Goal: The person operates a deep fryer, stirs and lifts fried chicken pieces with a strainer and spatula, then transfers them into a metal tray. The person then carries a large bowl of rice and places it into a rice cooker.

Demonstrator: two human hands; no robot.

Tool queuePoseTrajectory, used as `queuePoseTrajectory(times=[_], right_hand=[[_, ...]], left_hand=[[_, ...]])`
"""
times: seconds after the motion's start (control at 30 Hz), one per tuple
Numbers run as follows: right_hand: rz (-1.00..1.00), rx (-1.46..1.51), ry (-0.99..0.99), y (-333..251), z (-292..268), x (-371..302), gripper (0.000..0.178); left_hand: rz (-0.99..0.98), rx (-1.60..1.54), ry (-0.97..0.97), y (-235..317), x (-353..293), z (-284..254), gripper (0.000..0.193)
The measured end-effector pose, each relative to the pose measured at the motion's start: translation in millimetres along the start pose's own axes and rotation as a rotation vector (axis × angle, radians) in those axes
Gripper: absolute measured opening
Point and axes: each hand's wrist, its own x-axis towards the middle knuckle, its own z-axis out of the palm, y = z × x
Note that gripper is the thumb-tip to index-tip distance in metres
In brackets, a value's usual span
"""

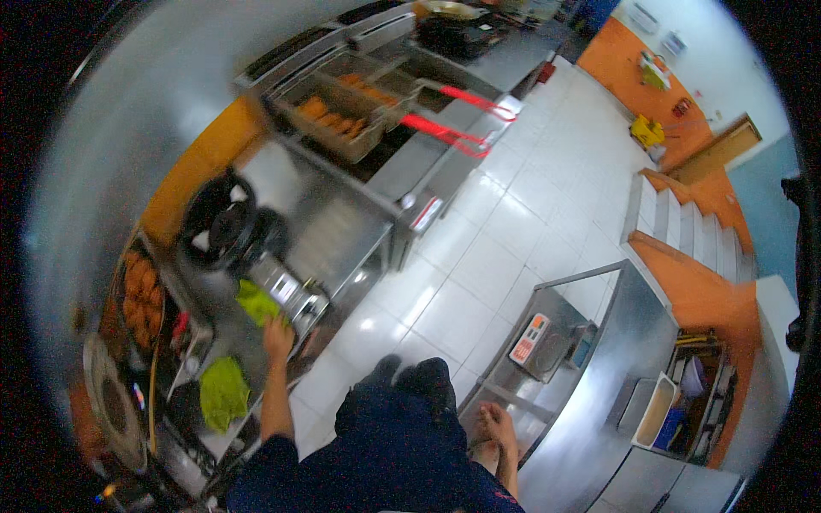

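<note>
My left hand [278, 337] reaches to the steel counter at my left, its fingers closed at the edge of a bright green cloth [256, 302]. Beside that hand stands a small metal gas burner [289, 295], and just behind it a round black ring-shaped part [224, 221]. A second green cloth [224, 393] lies crumpled nearer me on the same side. My right hand [498, 425] hangs at my right side, fingers loosely bent and apart, with nothing seen in it.
Ahead stands a fryer with wire baskets [342, 128] of fried food, its red handles [445, 132] jutting toward the aisle. A pan of fried pieces [142, 299] sits far left. To my right are a steel table [599, 385] and a scale [532, 338]; steps [684, 227] lie beyond.
</note>
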Motion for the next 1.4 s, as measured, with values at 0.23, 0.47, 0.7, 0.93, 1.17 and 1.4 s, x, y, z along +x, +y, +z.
queuePoseTrajectory(times=[0.23,0.47,0.7,0.93,1.17,1.4], right_hand=[[0.11,0.279,-0.11,-32,-87,142,0.036],[-0.086,0.159,-0.162,-154,-261,335,0.033],[-0.308,-0.531,-0.101,-354,-448,540,0.026],[-0.681,-0.31,-0.397,-567,-457,726,0.028],[-0.608,-0.501,-0.593,-619,-530,811,0.03],[-0.166,-0.122,-0.183,-576,-685,888,0.034]], left_hand=[[-0.244,0.13,-0.635,63,14,-62,0.053],[-0.609,0.439,-0.684,158,3,-72,0.051],[-1.007,0.564,-0.518,223,-130,-80,0.049],[-0.256,0.283,-0.69,536,66,126,0.048],[-0.007,-0.668,-0.215,975,465,32,0.033],[0.063,-0.687,0.214,1173,714,76,0.034]])
